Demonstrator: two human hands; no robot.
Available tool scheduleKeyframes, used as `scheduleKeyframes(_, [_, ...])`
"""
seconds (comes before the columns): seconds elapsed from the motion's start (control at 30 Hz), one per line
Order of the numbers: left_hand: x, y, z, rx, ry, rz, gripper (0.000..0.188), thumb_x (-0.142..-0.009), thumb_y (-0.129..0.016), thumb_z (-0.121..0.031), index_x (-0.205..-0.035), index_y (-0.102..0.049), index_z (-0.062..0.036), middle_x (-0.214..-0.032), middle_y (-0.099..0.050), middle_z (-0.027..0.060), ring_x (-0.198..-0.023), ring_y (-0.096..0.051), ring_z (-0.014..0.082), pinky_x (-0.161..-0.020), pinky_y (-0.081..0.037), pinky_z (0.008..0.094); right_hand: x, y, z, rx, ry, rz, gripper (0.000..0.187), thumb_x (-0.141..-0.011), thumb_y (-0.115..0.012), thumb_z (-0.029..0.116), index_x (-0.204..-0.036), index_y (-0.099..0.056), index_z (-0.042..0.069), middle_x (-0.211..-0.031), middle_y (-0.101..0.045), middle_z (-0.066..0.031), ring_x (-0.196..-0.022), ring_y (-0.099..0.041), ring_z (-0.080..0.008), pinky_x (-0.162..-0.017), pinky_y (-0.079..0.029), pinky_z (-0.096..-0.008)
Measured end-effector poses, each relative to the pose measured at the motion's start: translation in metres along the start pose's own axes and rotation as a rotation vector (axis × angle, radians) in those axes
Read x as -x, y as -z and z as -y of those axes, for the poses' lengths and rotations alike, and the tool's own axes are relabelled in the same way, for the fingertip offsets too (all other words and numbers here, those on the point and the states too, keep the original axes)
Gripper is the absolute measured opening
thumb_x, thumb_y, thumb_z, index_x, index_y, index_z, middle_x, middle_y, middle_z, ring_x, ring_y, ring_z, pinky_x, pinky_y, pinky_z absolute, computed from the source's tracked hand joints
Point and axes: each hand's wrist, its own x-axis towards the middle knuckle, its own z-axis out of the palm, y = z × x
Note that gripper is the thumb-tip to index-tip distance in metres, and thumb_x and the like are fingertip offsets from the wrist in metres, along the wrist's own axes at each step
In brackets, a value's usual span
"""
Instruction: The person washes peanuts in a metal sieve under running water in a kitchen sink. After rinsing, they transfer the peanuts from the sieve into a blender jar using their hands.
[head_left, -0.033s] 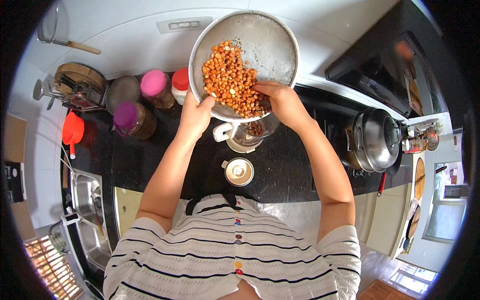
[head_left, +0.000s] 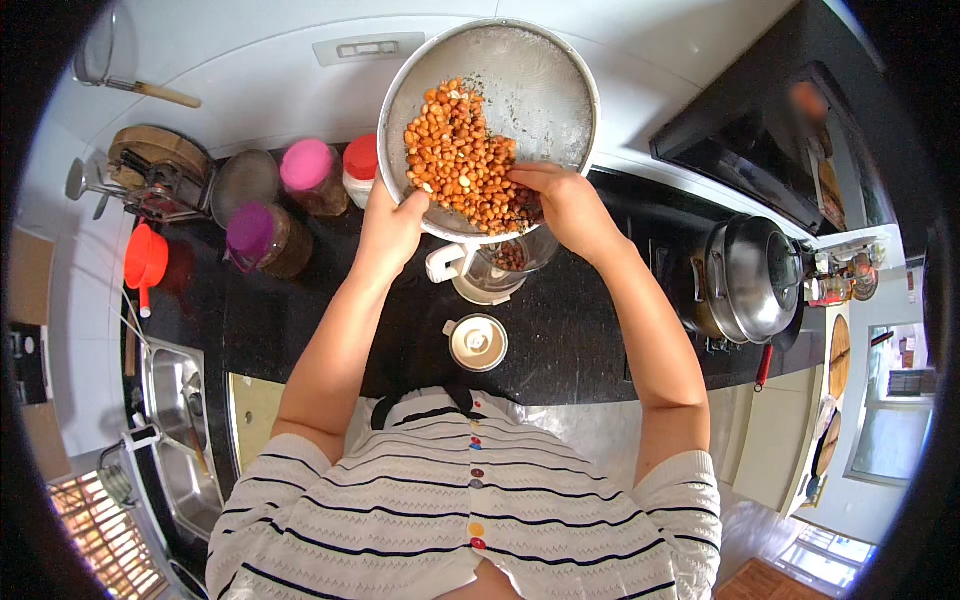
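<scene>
Above the counter's [head_left: 330, 330] edge, orange-brown nuts [head_left: 460, 165] partly cover a pan [head_left: 535, 75]. Left hand [head_left: 391, 235] pinches its rim; right hand's [head_left: 575, 212] grip is unclear.

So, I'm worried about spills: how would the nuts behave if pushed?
The nuts would probably roll, being small and rounded. Loosely piled, they'd likely scatter. With the round metal container apparently tilted, some may slide toward its near rim.

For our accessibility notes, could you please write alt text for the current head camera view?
A person's left hand grips a round metal pan of reddish-brown nuts above a clear, white-handled jug, while the right hand touches the nuts. A round cream part sits on the black counter.
</scene>
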Motion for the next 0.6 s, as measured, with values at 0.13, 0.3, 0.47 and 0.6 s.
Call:
scheduleKeyframes(0.13, [0.0,-0.002,-0.001,-0.023,-0.015,-0.022,0.049,-0.079,-0.045,0.007,-0.128,-0.039,0.0044,-0.119,-0.054,0.0125,-0.111,-0.051,0.0188,-0.096,-0.038,0.0307,0.008,0.001,0.005,-0.017,-0.047,0.015,0.035,-0.075,-0.046,-0.011,-0.106,-0.062,-0.003,-0.11,-0.061,-0.0192,-0.101,-0.06,-0.0329,-0.088,-0.047,-0.035])
scheduleKeyframes(0.3, [-0.002,-0.001,0.006,-0.006,-0.024,-0.018,0.049,-0.079,-0.046,0.006,-0.127,-0.04,0.0042,-0.119,-0.054,0.0132,-0.111,-0.051,0.0191,-0.096,-0.038,0.0306,0.018,0.006,0.01,-0.094,-0.079,0.047,0.036,-0.073,-0.046,-0.012,-0.105,-0.062,-0.003,-0.107,-0.061,-0.0189,-0.101,-0.059,-0.0338,-0.089,-0.047,-0.0351])
scheduleKeyframes(0.47, [-0.004,0.001,0.003,-0.064,-0.03,0.016,0.052,-0.078,-0.044,0.008,-0.13,-0.035,0.0052,-0.122,-0.051,0.0161,-0.108,-0.054,0.0239,-0.088,-0.047,0.0335,0.027,0.005,0.011,-0.075,0.045,-0.004,0.038,-0.073,-0.046,-0.014,-0.104,-0.062,-0.002,-0.107,-0.061,-0.0182,-0.102,-0.059,-0.0333,-0.091,-0.046,-0.0351])
scheduleKeyframes(0.6, [-0.003,0.0,0.002,-0.116,-0.065,-0.008,0.053,-0.078,-0.045,0.008,-0.13,-0.035,0.0044,-0.122,-0.052,0.0155,-0.108,-0.054,0.023,-0.087,-0.046,0.032,0.027,0.011,0.009,-0.134,0.081,-0.018,0.038,-0.074,-0.045,-0.015,-0.105,-0.062,-0.001,-0.111,-0.061,-0.0162,-0.105,-0.058,-0.0317,-0.093,-0.045,-0.0356])
